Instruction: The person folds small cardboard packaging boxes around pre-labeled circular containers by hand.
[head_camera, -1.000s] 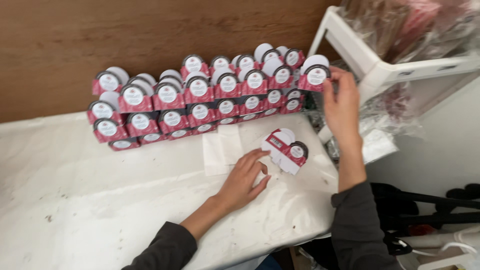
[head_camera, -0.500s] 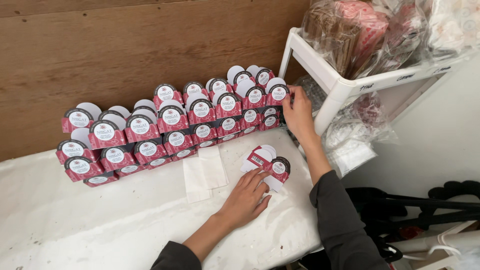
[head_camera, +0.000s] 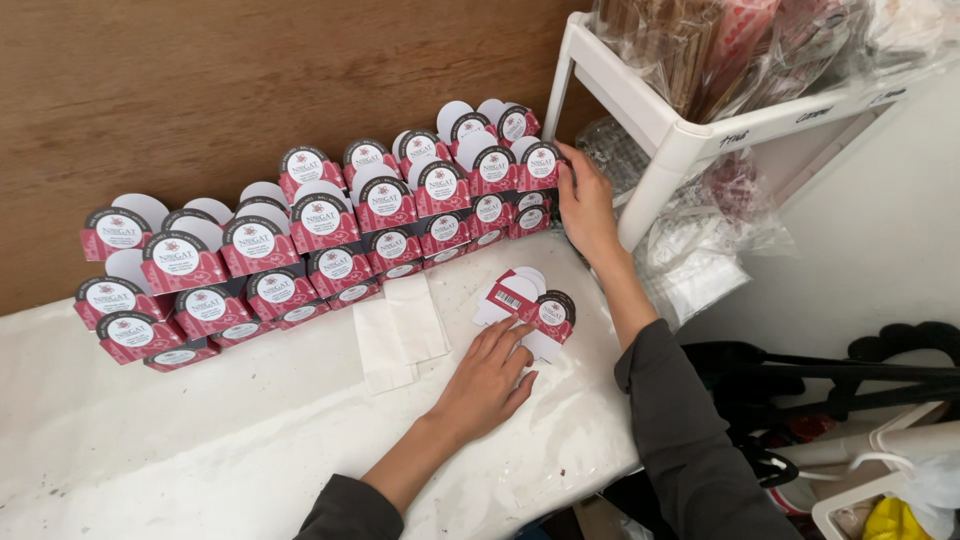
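Observation:
Several small red boxes with round white-and-dark labels stand stacked in rows (head_camera: 330, 225) against a wooden wall, on a white table (head_camera: 200, 440). My right hand (head_camera: 585, 205) reaches to the right end of the stack and touches the boxes there with its fingers. My left hand (head_camera: 488, 378) lies flat on the table, its fingertips on a few flat, unfolded red-and-white box blanks (head_camera: 525, 305). Neither hand has a box lifted off the table.
Two white paper napkins (head_camera: 400, 330) lie beside the blanks. A white shelf unit (head_camera: 680, 130) with clear plastic bags of goods stands at the right. Dark gear and a white bin (head_camera: 880, 500) sit on the floor at lower right.
My right hand has lowered from the top of the stack's right end to its side. My left hand has stayed on the flat blanks. The camera shifted right.

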